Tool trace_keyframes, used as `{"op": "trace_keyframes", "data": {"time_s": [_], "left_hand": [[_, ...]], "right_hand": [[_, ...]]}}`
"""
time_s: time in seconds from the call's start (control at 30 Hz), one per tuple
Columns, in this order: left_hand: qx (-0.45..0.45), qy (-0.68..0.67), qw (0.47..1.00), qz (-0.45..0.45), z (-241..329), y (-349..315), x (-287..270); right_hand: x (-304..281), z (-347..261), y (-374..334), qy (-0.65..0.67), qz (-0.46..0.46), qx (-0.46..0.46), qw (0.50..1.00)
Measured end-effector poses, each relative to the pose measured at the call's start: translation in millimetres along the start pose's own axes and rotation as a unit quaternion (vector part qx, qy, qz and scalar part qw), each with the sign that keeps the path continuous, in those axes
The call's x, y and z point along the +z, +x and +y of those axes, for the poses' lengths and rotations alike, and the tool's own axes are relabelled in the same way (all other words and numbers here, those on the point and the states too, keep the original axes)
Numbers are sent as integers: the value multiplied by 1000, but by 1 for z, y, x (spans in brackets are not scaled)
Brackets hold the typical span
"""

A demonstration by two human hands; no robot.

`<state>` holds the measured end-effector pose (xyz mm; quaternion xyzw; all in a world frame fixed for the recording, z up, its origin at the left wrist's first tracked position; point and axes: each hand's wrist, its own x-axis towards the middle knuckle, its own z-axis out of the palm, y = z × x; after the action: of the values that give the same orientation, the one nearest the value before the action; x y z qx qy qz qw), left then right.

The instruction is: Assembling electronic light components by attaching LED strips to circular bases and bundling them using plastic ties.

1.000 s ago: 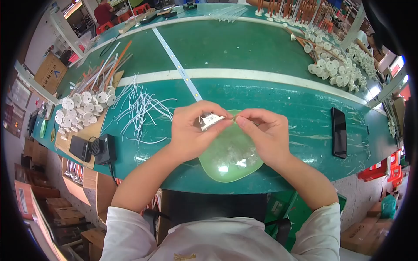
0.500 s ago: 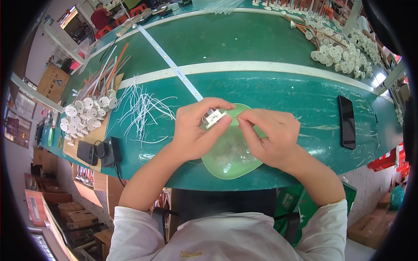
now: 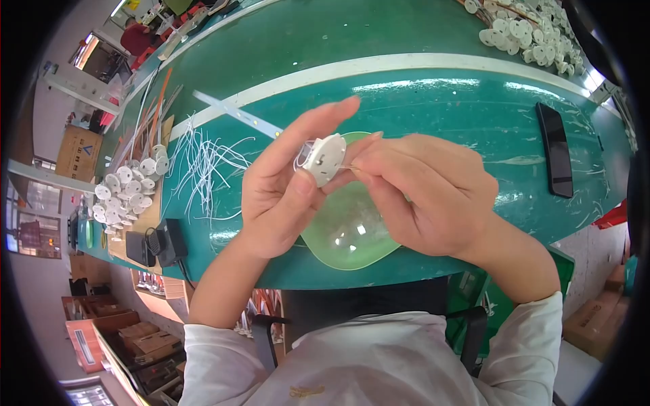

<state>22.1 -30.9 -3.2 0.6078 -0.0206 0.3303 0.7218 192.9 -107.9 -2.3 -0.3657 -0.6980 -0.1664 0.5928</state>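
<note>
My left hand (image 3: pixel 274 193) is closed on a white round disc-shaped end cap (image 3: pixel 330 160), its flat face with small slots turned toward my right hand. Behind the cap a loop of thin white wire shows. From behind my left fingers a narrow LED strip (image 3: pixel 233 112) runs out to the far left; where it joins the cap is hidden. My right hand (image 3: pixel 440 196) pinches a very thin strand, apparently a fine wire (image 3: pixel 348 167), beside the cap's face. Beneath both hands sits a translucent green bowl (image 3: pixel 349 243) with a few small shiny bits in it.
To the left lie loose white wires (image 3: pixel 208 172), a heap of white round caps (image 3: pixel 125 193) on cardboard, and a black power adapter (image 3: pixel 173 241). A black phone (image 3: pixel 555 149) rests at the right. More white caps (image 3: pixel 525 34) are piled at the far right.
The cap has turned so that its slotted face shows, and both hands look larger in view. The LED strip has swung flatter to the left. My right hand's pinch has moved closer to the cap.
</note>
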Motion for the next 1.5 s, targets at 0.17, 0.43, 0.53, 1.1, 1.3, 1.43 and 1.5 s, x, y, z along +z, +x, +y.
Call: {"op": "trace_keyframes", "data": {"time_s": [0.17,0.43,0.53,1.1,1.3,1.43,1.5], "left_hand": [[8,34,999,14,-7,-2,-1],[62,-45,997,-13,-10,-7,-6],[45,-14,998,-33,-10,-8,-8],[24,122,992,31,2,-1,-3],[-10,173,985,2,4,-7,-7],[-2,237,971,-30,14,-4,-15],[11,295,955,-29,19,-7,-22]], "right_hand": [[-1,2,-3,-17,18,-39,999],[8,-1,-10,2,20,-47,999],[1,-9,-6,3,-18,-13,1000],[9,-7,2,-12,-49,18,999],[-1,-17,4,-32,-146,-13,989],[-7,-7,-3,-17,-186,46,981],[-1,-10,5,16,-177,65,982]]}}
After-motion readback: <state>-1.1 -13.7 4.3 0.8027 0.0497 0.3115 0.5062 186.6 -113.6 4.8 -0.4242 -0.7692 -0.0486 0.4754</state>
